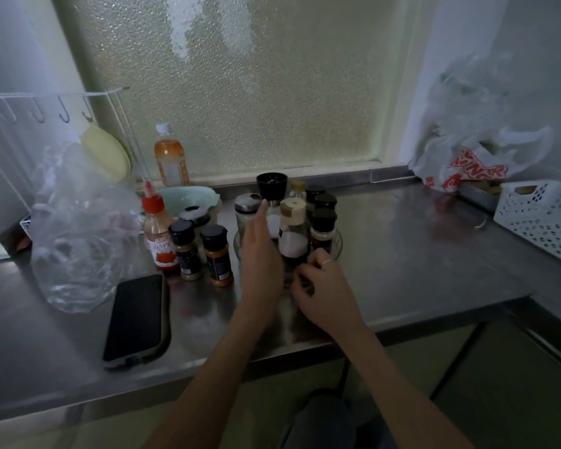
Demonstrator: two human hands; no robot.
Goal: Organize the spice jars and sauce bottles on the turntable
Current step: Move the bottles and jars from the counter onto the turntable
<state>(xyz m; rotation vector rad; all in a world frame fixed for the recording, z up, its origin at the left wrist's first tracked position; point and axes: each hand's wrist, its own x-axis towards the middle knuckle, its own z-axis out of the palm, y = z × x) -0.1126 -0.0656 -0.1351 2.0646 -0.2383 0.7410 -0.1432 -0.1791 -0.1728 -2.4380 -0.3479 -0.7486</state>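
Observation:
A clear round turntable (337, 244) on the steel counter carries several jars: a black grinder (271, 186), a metal-lidded shaker (246, 207), a beige-capped salt bottle (292, 231) and black-capped spice jars (324, 228). My left hand (260, 254) is flat, fingers extended, in front of the shaker and holds nothing. My right hand (318, 283) curls at the turntable's near rim; what its fingers grip is hidden. To the left, off the turntable, stand two black-capped spice jars (217, 256) (186, 251) and a red-capped sauce bottle (157, 231).
A phone (135, 315) lies at the front left. A crumpled clear plastic bag (78, 228), a pale green bowl (188, 197) and an orange drink bottle (170, 160) crowd the back left. A white perforated basket (541, 215) and a printed bag (473, 163) are at the right.

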